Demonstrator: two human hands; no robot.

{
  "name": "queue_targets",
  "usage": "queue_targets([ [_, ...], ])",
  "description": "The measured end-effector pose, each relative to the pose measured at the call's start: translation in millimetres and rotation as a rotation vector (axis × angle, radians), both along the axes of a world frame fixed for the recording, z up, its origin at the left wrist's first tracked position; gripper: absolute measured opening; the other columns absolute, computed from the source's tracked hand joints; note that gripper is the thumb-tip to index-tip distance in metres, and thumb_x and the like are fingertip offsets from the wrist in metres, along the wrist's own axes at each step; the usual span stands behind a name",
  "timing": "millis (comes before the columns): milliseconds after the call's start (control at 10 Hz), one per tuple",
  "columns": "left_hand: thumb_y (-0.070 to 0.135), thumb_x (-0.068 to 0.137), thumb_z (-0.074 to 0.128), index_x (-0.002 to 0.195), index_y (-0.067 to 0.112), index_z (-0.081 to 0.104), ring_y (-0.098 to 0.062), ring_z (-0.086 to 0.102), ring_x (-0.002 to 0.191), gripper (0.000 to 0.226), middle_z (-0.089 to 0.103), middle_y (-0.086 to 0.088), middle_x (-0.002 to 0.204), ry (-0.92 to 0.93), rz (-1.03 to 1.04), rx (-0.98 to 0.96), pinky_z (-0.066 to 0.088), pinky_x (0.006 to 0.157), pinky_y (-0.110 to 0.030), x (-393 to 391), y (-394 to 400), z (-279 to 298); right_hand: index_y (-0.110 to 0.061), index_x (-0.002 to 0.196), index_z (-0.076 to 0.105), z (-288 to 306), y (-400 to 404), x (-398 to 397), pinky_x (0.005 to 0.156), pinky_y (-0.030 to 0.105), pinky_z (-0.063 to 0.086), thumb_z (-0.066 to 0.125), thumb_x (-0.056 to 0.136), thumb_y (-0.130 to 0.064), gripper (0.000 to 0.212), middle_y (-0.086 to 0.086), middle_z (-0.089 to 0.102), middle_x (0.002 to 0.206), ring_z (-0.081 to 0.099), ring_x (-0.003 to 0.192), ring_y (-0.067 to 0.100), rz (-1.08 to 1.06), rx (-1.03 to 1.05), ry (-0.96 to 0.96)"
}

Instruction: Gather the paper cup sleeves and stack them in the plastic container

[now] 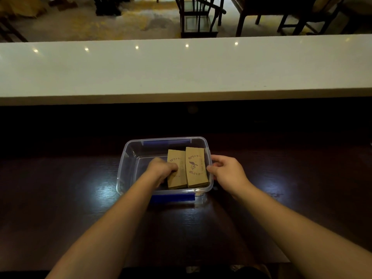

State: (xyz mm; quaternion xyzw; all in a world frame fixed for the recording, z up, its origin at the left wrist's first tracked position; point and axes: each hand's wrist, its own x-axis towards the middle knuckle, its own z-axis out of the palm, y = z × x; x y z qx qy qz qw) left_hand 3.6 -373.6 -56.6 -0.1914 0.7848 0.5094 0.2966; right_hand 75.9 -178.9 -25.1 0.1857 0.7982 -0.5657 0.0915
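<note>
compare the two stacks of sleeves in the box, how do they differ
The left stack sits lower and nearer the middle of the plastic container; the right stack stands taller, against the right wall. The left hand rests on the left stack and hides part of its print; the right stack shows its whole bird-and-wreath print, while the right hand is at the wall outside. Both are brown paper, lying flat, side by side.

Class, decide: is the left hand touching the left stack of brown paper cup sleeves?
Touching. The head view shows the left hand with fingers pressed on the left stack of brown paper cup sleeves.
</note>
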Motion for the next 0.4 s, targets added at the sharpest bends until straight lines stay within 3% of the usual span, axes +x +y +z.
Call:
queue_targets([
  [200,0.033,0.086,0.061,0.113,0.008,0.055,-0.021,0.062,0.082,0.037,0.065,-0.009,0.096,0.012,-0.004,-0.038,0.043,0.056,-0.029,2,4,5,-0.02,0.124,0.062,2,3,-1,0.086,0.046,0.058,0.064,0.087,-0.011,0.038,0.004,0.07,0.095,0.069,0.092,0.021,0.018,-0.039,-0.027],
  [300,0.037,0.086,0.059,0.115,0.011,0.05,-0.021,0.057,0.082,0.04,0.058,-0.006,0.093,0.035,0.009,-0.094,0.044,0.066,-0.033,2,2,7,-0.018,0.127,0.06,7,7,-1,0.088,0.044,0.056,0.064,0.088,-0.015,0.04,0.002,0.069,0.1,0.067,0.096,0.019,0.076,-0.004,-0.042],
  [400,0.04,0.086,0.058,0.114,0.009,0.055,-0.021,0.057,0.077,0.042,0.059,-0.005,0.088,0.156,-0.031,-0.266,0.048,0.066,-0.035,9,7,12,-0.018,0.131,0.057,14,15,-3,0.087,0.037,0.053,0.063,0.088,-0.027,0.044,-0.002,0.069,0.104,0.064,0.099,0.017,0.128,0.147,0.024],
])
